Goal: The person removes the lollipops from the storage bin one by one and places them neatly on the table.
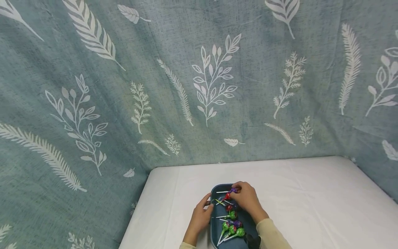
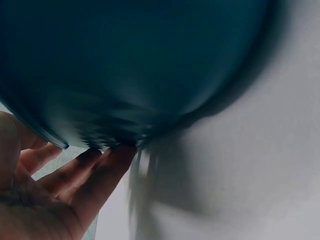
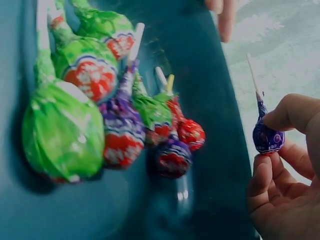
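Observation:
A dark blue tray (image 1: 245,217) lies lengthwise on the white surface, holding several wrapped lollipops. My left hand (image 1: 200,216) holds the tray's left side, the thumb at the rim; in the left wrist view its fingers (image 2: 107,172) touch the ridged outer wall. Over the tray's far end, my right hand (image 1: 247,199) pinches a purple-wrapped lollipop (image 3: 268,137) between thumb and fingers, its white stick pointing away from the hand. A red lollipop (image 1: 228,196) lies right beside those fingertips. Green lollipops (image 3: 64,131) lie toward the near end, with purple (image 3: 172,158) and red (image 3: 192,134) ones farther along.
A white cloth (image 1: 311,200) covers the table around the tray. Behind and to the left hangs a blue-green curtain (image 1: 174,114) with white leaf prints. A small black object (image 1: 252,241) sits by the right sleeve, over the tray's near right corner.

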`<state>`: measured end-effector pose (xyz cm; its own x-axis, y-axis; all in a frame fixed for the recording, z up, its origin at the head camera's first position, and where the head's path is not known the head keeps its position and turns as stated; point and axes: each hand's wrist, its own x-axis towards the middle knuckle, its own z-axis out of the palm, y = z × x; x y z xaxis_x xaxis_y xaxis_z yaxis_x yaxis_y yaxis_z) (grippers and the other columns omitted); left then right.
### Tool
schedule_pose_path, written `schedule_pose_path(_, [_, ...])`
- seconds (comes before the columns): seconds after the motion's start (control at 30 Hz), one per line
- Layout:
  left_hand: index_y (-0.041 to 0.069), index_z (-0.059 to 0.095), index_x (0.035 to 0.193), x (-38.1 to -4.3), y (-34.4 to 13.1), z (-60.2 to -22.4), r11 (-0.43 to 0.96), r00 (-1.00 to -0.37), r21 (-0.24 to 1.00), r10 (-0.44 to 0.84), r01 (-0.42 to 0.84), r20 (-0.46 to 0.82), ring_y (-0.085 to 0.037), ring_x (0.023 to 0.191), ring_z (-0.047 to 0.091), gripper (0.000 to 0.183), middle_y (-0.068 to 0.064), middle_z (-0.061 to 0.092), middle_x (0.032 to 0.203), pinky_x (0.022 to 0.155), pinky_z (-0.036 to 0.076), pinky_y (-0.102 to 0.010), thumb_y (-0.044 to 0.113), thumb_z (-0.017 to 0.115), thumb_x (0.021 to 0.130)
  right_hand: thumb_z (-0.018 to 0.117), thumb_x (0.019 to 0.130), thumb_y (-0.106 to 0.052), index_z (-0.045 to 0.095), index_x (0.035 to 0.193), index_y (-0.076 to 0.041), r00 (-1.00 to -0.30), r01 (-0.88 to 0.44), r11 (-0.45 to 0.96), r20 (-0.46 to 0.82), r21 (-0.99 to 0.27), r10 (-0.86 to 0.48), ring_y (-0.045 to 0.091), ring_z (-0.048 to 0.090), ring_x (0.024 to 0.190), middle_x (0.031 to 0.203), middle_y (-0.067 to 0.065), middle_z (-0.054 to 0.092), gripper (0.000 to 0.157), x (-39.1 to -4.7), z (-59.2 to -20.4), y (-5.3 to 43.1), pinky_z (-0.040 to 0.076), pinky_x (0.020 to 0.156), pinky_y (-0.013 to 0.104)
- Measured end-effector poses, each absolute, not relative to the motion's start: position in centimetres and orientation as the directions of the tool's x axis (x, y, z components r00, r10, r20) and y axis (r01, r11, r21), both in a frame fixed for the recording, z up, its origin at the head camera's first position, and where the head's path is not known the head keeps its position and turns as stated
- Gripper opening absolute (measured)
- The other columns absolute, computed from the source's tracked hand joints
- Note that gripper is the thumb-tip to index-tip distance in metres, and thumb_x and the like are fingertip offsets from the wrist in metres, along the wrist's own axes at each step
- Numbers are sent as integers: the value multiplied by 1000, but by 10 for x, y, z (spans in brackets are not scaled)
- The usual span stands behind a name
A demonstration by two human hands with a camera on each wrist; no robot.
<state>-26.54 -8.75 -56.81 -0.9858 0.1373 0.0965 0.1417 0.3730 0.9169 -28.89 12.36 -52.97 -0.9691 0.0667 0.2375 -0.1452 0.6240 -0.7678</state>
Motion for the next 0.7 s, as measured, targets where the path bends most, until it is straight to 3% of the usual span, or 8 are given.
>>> schedule_pose_path(0.3, [8,56,144,-265,-88,-568,362,-984,920,147,150,103,-33,95,71,45,-24,67,120,82,55,-50,12,60,99,72,79,-7,73,103,-2,-959,-138,608,258,-782,115,23,65,86,95,8,67,25,-280,-521,140,52,81,46])
schedule_pose_path(0.7, [9,55,145,-263,-90,-567,345,-984,929,152,137,89,-32,96,71,46,-25,65,124,72,55,-40,13,59,100,70,83,-10,71,109,1,-960,-102,599,235,-794,149,28,66,91,97,10,69,28,-265,-501,170,52,80,49])
